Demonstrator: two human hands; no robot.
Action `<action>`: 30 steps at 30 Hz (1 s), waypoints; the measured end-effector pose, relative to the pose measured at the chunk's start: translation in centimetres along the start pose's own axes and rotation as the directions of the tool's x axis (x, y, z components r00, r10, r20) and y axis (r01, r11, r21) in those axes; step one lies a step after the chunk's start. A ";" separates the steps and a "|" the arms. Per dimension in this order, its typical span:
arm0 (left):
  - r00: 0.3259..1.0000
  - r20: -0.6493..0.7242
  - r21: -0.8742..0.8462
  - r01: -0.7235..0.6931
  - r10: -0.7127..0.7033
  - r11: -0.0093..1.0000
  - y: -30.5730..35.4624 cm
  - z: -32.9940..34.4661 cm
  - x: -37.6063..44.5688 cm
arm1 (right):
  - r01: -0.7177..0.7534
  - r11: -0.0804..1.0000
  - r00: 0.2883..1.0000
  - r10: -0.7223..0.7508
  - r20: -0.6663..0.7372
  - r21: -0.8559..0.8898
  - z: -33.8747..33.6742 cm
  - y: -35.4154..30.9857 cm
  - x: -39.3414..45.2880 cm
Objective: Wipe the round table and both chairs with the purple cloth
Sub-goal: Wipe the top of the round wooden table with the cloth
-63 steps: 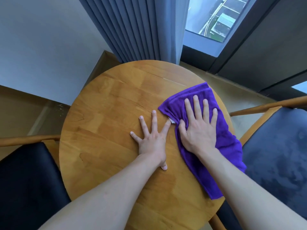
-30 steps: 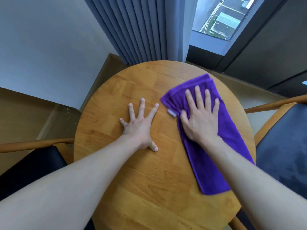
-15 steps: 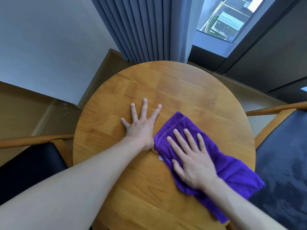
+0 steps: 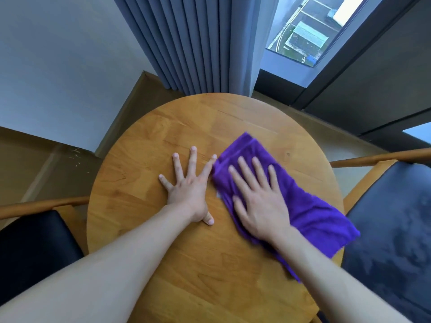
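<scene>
Two bare forearms reach in over the near edge of the round, honey-coloured wooden tabletop [image 4: 144,229]. The right hand [image 4: 261,203] lies flat, palm down, on the folded purple terry cloth [image 4: 314,217], fingers straight and slightly spread — it presses the cloth to the wood without gripping it. The cloth runs slantwise across the right half of the tabletop: its far folded end sits near the middle, and its near end hangs a little past the right edge. A small pale tag shows at the cloth's left side. The left hand [image 4: 189,190] rests palm down on the bare wood at the centre, fingers splayed wide and holding nothing; its index fingertip is just beside the cloth's far left corner.

A wooden-framed chair with a black padded seat [image 4: 32,248] stands at the left edge, and a second wooden chair with a dark blue-grey seat [image 4: 391,229] at the right edge. Beyond the far edge hangs a pleated grey-blue curtain [image 4: 193,43] — beside it, a dark-framed window [image 4: 305,31] looks down on rooftops.
</scene>
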State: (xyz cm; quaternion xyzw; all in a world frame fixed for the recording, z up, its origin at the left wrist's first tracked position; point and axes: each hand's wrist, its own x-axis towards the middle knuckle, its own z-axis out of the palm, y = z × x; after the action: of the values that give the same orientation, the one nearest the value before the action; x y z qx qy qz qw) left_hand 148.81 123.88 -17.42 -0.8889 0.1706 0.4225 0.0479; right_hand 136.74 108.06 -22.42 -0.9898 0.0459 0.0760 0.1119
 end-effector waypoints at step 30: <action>0.989 -0.131 0.040 -0.067 0.071 0.997 -4.7 -1.7 -0.8 | -0.089 0.996 0.995 0.089 -0.053 0.003 1.0 -0.3 1.1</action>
State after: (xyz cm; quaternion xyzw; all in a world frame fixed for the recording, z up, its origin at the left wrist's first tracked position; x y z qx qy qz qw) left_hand 151.22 128.08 -16.00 -0.9075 0.2114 0.3611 0.0375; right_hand 137.74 108.52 -23.48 -0.9884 0.0928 0.0545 0.1076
